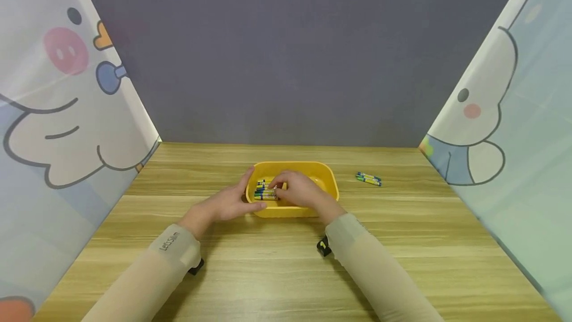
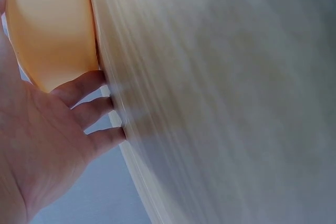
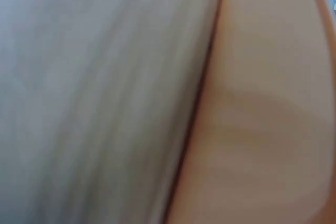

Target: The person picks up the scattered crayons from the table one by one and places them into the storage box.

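Upon the wood-grained tabletop (image 1: 250,272) sits a yellow, round-cornered plastic tray (image 1: 292,212). The left hand (image 1: 228,205) spreads around its left end; the right hand (image 1: 298,188) bends its fingers over slim, yellow-labelled crayons (image 1: 265,198) lying side by side inside, at that same end, but whether it pinches one I cannot tell. Two loose crayons (image 1: 369,181) lie right of the tray. For a neat row, steadying the tray and nudging each crayon parallel to its neighbour would likely help. The left-wrist view shows three fingers (image 2: 114,134) low beside the tray, hidden from the head view; the right-wrist view shows no hand.
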Motion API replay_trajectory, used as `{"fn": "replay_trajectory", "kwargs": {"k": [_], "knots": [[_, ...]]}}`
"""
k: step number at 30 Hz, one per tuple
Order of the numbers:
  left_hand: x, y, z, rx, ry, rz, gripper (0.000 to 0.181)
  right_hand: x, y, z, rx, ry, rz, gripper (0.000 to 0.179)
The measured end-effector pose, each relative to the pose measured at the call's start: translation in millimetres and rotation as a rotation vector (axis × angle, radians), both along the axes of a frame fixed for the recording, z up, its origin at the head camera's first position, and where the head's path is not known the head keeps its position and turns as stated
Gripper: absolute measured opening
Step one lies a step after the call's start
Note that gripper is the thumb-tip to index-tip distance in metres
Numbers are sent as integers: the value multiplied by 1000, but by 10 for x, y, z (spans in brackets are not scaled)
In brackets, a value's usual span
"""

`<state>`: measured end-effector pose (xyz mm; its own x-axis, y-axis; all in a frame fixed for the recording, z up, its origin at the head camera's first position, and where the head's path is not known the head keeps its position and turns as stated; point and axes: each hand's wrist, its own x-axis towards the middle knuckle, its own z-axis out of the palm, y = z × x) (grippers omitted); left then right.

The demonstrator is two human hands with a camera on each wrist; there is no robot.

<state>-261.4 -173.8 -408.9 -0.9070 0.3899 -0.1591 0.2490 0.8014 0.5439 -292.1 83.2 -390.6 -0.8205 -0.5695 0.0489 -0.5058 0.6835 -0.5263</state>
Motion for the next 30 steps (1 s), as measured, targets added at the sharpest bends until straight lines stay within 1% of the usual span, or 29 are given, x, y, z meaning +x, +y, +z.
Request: {"fn": "replay_trajectory", "kwargs": {"k": [2,4,8,13,16,21,25,30], "knots": [[-3,6,1,-1,2,-1,125,-2,60,28,-19,15,2,23],[-4,15,4,2,2,-4,125,-3,155,67,-46,9,3,24],[-15,23,-3,12,-2,-7,126,-19,416,141,-104,17,-10,25],[-19,10,-9,10,-2,-11,125,-12,787,227,-137,49,-62,24],[-16,7,-13,0,2,-13,124,-2,1030,232,-143,46,-96,24],[-6,2,-17,-9,1,-4,125,-8,1447,178,-153,53,-154,23],[0,8,-15,-10,4,-1,126,-24,1781,103,-167,26,-183,27],[9,14,-12,-8,3,9,126,-39,2128,28,-123,-4,-203,36]]}}
